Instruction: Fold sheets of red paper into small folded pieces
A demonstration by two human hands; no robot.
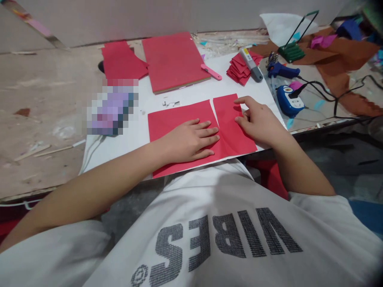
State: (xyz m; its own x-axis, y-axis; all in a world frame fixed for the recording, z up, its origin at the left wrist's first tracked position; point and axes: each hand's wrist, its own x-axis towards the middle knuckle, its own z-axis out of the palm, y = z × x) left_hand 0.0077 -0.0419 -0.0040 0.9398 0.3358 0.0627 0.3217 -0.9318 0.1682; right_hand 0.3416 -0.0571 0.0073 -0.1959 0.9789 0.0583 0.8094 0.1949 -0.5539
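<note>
A sheet of red paper (179,115) lies on a white board at the table's front edge. A slit runs down from its top edge, leaving a narrower flap (226,113) on the right. My left hand (194,141) rests flat on the sheet, fingers spread, their tips close to the lower end of the slit. At the flap's right edge is my right hand (254,119), with thumb and index fingertips on the paper and the other fingers curled. It appears to grip that edge, though the curled fingers are partly hidden.
Beyond the sheet lie a red stack (176,59), a pink cutter (211,72), red cut pieces (239,69) under a grey cutter (251,65), and more red paper (122,63). A blue glue gun (283,70) and a corded blue socket (289,100) sit right. A blurred-out object (110,109) lies left.
</note>
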